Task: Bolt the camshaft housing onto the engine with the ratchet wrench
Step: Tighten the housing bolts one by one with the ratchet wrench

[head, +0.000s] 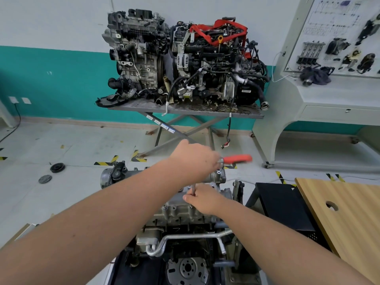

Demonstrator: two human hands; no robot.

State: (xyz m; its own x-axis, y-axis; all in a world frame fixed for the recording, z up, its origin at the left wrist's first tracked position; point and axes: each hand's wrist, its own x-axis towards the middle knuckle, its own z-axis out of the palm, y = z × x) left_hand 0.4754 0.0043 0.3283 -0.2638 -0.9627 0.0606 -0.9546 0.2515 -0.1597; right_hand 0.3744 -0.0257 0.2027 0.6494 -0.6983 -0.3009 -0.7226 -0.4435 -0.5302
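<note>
The engine [185, 229] stands near the bottom middle of the scene, with the grey camshaft housing [178, 202] sitting on its top. The left hand [193, 159] reaches over the far end of the housing, its fingers curled around the head of the ratchet wrench [236, 158]; the wrench's orange handle sticks out to the right, blurred. The right hand [202, 199] rests on the housing closer in, thumb and fingers pinched together around a thin metal shaft [193, 190] that rises upright from the housing; whether it joins the wrench is hidden by the left hand. A bent silver pipe [185, 238] crosses the near face of the engine.

Farther back, two more engines [181, 58] sit side by side on a grey scissor table [185, 109], the right one draped with a red strap [218, 30]. To the far right stands a pale display board [337, 38] hung with parts. A wooden tabletop [347, 212] with a round hole lies at the near right, beside a black crate [283, 204]. Two dark round discs [51, 172] lie on the floor at the left.
</note>
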